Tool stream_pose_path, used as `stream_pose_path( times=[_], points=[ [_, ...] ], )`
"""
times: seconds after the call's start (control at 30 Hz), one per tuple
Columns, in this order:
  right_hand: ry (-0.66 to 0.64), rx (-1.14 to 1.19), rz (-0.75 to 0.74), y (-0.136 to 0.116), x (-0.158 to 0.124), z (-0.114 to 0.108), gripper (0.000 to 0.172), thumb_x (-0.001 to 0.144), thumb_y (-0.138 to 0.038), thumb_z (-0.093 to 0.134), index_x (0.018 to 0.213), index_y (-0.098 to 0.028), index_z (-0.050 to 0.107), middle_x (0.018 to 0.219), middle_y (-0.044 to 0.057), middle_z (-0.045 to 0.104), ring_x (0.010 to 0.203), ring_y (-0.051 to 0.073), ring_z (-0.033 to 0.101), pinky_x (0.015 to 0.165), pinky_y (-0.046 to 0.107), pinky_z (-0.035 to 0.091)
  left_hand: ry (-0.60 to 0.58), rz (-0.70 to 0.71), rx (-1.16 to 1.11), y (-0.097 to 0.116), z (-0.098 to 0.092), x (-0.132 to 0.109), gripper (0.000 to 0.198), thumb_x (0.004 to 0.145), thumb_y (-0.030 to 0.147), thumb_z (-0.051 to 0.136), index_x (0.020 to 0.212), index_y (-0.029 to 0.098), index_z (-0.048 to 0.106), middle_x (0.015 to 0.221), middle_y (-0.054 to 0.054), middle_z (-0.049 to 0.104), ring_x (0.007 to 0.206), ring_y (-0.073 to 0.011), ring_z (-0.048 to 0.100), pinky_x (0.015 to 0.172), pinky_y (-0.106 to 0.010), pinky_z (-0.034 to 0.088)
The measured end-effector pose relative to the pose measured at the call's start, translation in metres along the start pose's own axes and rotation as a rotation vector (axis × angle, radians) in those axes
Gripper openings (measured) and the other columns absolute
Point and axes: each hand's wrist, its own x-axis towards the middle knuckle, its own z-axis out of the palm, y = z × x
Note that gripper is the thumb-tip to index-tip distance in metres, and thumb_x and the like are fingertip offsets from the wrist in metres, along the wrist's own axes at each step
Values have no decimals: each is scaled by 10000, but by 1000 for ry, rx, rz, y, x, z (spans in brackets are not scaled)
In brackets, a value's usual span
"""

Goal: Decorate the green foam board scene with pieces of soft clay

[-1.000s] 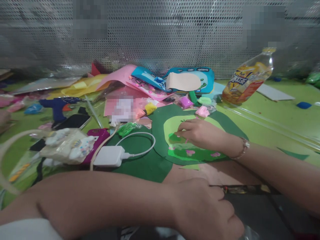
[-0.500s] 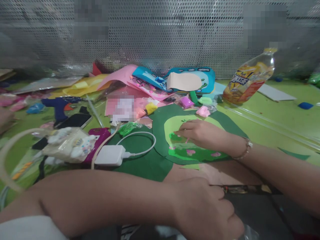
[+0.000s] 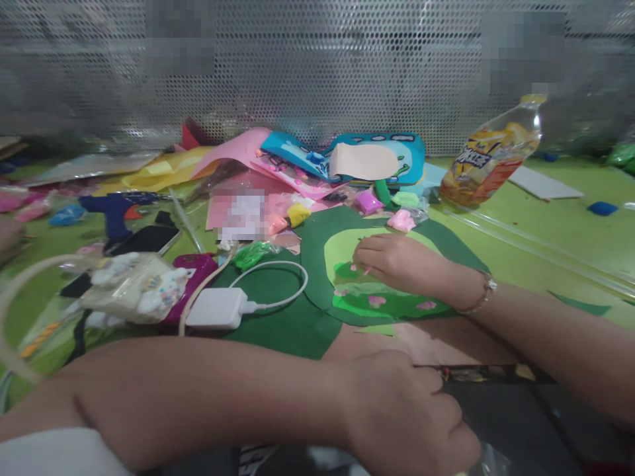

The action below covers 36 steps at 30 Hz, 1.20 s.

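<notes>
My right hand [image 3: 399, 261], with a bracelet at its wrist, is over a card picture [image 3: 342, 244] with a dark green border and a light green centre. Its fingers are bent together, and a small pink piece [image 3: 367, 270] shows at them. Below lie bright green clay [image 3: 357, 304] and pink clay bits [image 3: 377, 301]. Closer to me, my left hand [image 3: 411, 416] is closed in a fist at the table's front edge. A bit of clear plastic [image 3: 493, 459] shows beside it; what its fingers hold is hidden.
Clay lumps, a purple one [image 3: 368, 202] among them, lie behind the picture. A tilted drink bottle [image 3: 489, 158] stands right. On the left are a blue glue gun [image 3: 114, 215], a phone [image 3: 146, 239] and a white charger [image 3: 215, 309] with its cable. A perforated metal panel [image 3: 317, 73] rises behind.
My right hand's fingers have drawn up and slightly back from the green clay, and the pink piece has shifted with them. My left hand has stayed nearly still.
</notes>
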Motion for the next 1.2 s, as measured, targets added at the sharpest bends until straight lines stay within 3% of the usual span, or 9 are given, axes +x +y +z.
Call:
stream_pose_path(
  times=[0.9, 1.07, 1.2],
  points=[
    [11, 15, -41, 2, -2, 0, 310, 933, -236, 345, 874, -130, 631, 860, 108, 597, 722, 163, 530, 663, 293, 386, -24, -23, -11, 1, 1, -1, 143, 748, 258, 536, 622, 191, 548, 570, 16, 557, 495, -130, 495, 420, -272, 339],
    [39, 25, 18, 1, -3, -4, 261, 879, -134, 387, 948, -135, 639, 920, 109, 617, 780, 178, 559, 693, 305, 414, -24, -5, -14, 0, 1, -1, 298, 777, 445, 546, 626, 188, 551, 570, 9, 544, 496, -136, 487, 406, -274, 324],
    [-4, 54, 27, -1, -3, -7, 289, 815, -72, 416, 933, -139, 671, 958, 114, 627, 792, 184, 577, 683, 308, 430, -31, -6, -18, 0, 1, -2, 249, 779, 391, 547, 640, 185, 550, 591, 5, 550, 512, -141, 495, 423, -278, 333]
  ],
)
